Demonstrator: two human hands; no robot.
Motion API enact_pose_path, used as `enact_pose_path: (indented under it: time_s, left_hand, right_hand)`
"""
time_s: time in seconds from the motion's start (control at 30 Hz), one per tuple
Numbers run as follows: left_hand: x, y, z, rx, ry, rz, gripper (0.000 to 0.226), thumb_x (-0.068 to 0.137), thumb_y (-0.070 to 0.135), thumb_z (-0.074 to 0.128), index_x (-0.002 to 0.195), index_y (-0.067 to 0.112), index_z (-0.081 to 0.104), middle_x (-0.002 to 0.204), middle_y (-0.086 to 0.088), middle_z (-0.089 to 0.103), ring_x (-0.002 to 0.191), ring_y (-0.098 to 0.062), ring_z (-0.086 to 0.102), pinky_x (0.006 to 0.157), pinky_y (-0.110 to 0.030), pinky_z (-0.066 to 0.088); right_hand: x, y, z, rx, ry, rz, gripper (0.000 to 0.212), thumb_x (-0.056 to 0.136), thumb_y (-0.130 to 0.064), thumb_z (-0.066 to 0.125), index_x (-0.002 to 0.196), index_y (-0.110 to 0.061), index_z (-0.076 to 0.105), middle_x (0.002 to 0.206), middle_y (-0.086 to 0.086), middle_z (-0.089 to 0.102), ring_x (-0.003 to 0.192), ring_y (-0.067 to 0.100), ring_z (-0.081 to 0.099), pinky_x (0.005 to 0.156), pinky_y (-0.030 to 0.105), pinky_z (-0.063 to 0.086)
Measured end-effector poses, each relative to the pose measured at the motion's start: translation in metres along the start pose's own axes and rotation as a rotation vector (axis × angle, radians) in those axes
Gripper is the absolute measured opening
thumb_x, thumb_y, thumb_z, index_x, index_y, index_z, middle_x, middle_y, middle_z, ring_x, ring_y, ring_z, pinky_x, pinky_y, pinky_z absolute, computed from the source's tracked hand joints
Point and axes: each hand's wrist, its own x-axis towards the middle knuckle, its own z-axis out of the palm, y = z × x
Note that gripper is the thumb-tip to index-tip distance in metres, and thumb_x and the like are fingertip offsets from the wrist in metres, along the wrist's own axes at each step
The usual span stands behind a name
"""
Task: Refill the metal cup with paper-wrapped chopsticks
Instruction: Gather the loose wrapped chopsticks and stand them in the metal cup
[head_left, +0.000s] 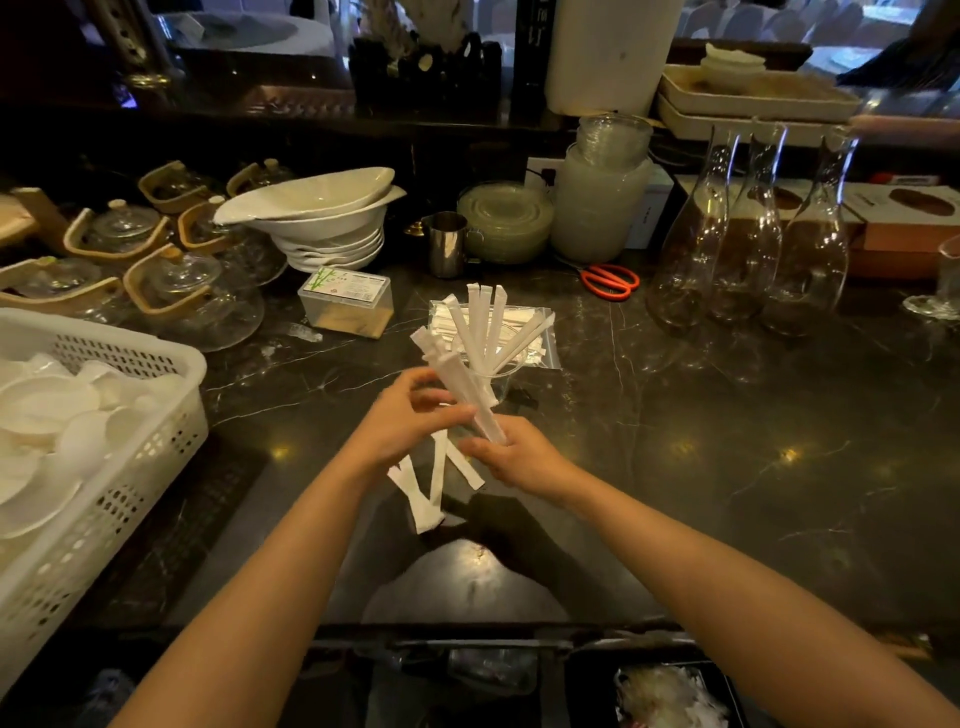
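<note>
Both hands grasp a bundle of paper-wrapped chopsticks (470, 389): left hand (410, 421) at 9 o'clock, right hand (511, 452) at 3. Step in hand: squaring the bundle. The metal cup (448, 244) stands on the table (727, 441) at 12 o'clock, well apart. Next, carry the bundle there and insert it upright.

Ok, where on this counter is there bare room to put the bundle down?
Widest bare patch: dark counter right of the right hand, in front of the glass carafes. A smaller gap lies between the white basket and left hand. Crowded: far left, teapots, bowls; centre, plastic bag.
</note>
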Motion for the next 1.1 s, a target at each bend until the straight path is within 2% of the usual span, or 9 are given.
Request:
enact_pose_path:
  time_s: [0.13, 0.23, 0.37, 0.5, 0.6, 0.77, 0.87, 1.0, 1.1]
  left_hand:
    - [-0.007, -0.017, 0.018, -0.230, 0.023, 0.008, 0.005, 0.084, 0.017, 0.058, 0.088, 0.019, 0.060, 0.081, 0.002, 0.069, 0.080, -0.009, 0.065, 0.070, -0.018, 0.051]
    - [-0.010, -0.028, 0.014, -0.265, 0.060, -0.005, 0.025, 0.090, 0.019, 0.049, 0.069, 0.013, 0.063, 0.065, 0.003, 0.069, 0.065, -0.005, 0.065, 0.068, -0.020, 0.050]
    - [-0.015, -0.041, 0.009, -0.346, 0.093, -0.089, 0.037, 0.093, 0.026, 0.042, 0.063, 0.012, 0.058, 0.051, 0.002, 0.064, 0.063, -0.013, 0.064, 0.068, -0.026, 0.050]
    - [-0.010, -0.050, -0.004, -0.535, 0.233, -0.120, 0.033, 0.095, 0.025, 0.038, 0.067, 0.012, 0.050, 0.031, 0.003, 0.043, 0.037, -0.009, 0.047, 0.055, -0.025, 0.044]
    - [-0.010, -0.058, -0.014, -0.599, 0.279, -0.165, 0.034, 0.096, 0.025, 0.037, 0.065, 0.012, 0.045, 0.030, 0.006, 0.033, 0.028, -0.005, 0.031, 0.038, -0.020, 0.035]
    - [-0.016, -0.068, -0.021, -0.590, 0.344, -0.235, 0.033, 0.095, 0.026, 0.039, 0.065, 0.013, 0.044, 0.034, 0.008, 0.031, 0.028, -0.004, 0.027, 0.031, -0.015, 0.024]
    - [-0.019, -0.072, -0.024, -0.575, 0.345, -0.248, 0.034, 0.095, 0.026, 0.040, 0.064, 0.013, 0.044, 0.032, 0.009, 0.030, 0.027, -0.003, 0.025, 0.029, -0.014, 0.021]
    - [-0.022, -0.077, -0.029, -0.552, 0.342, -0.269, 0.034, 0.095, 0.027, 0.040, 0.064, 0.014, 0.045, 0.034, 0.009, 0.030, 0.028, -0.003, 0.025, 0.029, -0.014, 0.020]
    - [-0.024, -0.083, -0.034, -0.563, 0.348, -0.272, 0.033, 0.095, 0.025, 0.040, 0.064, 0.013, 0.045, 0.033, 0.009, 0.030, 0.027, -0.003, 0.025, 0.029, -0.014, 0.020]
  right_hand:
    - [0.004, -0.006, 0.034, 0.146, -0.082, 0.069, 0.021, 0.088, -0.008, 0.051, 0.078, -0.026, 0.053, 0.052, -0.004, 0.043, 0.032, 0.000, 0.041, 0.035, 0.012, 0.031]
    - [0.007, -0.002, 0.047, 0.149, -0.155, 0.159, 0.019, 0.087, -0.008, 0.050, 0.071, -0.018, 0.049, 0.044, -0.004, 0.041, 0.032, 0.005, 0.035, 0.036, 0.018, 0.029]
    - [0.008, 0.001, 0.052, 0.016, -0.290, 0.201, 0.004, 0.087, -0.010, 0.055, 0.087, -0.013, 0.051, 0.067, 0.004, 0.051, 0.049, 0.010, 0.050, 0.049, 0.021, 0.046]
    - [0.015, -0.005, 0.044, -0.167, -0.373, 0.258, 0.046, 0.084, -0.008, 0.061, 0.126, -0.001, 0.045, 0.103, 0.010, 0.055, 0.082, 0.014, 0.057, 0.068, 0.020, 0.050]
    - [0.029, -0.014, 0.033, -0.243, -0.239, 0.269, 0.056, 0.082, -0.015, 0.064, 0.131, -0.005, 0.040, 0.108, 0.011, 0.057, 0.083, 0.014, 0.058, 0.073, 0.026, 0.048]
    - [0.059, -0.003, 0.034, -0.539, 0.105, 0.357, 0.079, 0.075, -0.041, 0.069, 0.134, -0.004, 0.030, 0.140, 0.016, 0.039, 0.126, 0.032, 0.041, 0.098, 0.039, 0.041]
    - [0.067, 0.005, 0.048, -0.705, 0.160, 0.461, 0.094, 0.068, -0.053, 0.070, 0.136, -0.006, 0.025, 0.145, 0.015, 0.028, 0.134, 0.034, 0.027, 0.107, 0.049, 0.031]
    - [0.076, 0.008, 0.070, -0.734, 0.174, 0.486, 0.103, 0.061, -0.059, 0.072, 0.135, -0.006, 0.025, 0.142, 0.014, 0.030, 0.133, 0.032, 0.027, 0.105, 0.046, 0.031]
    - [0.080, 0.008, 0.083, -0.776, 0.169, 0.453, 0.097, 0.064, -0.052, 0.074, 0.134, -0.005, 0.026, 0.140, 0.014, 0.031, 0.131, 0.031, 0.028, 0.104, 0.044, 0.033]
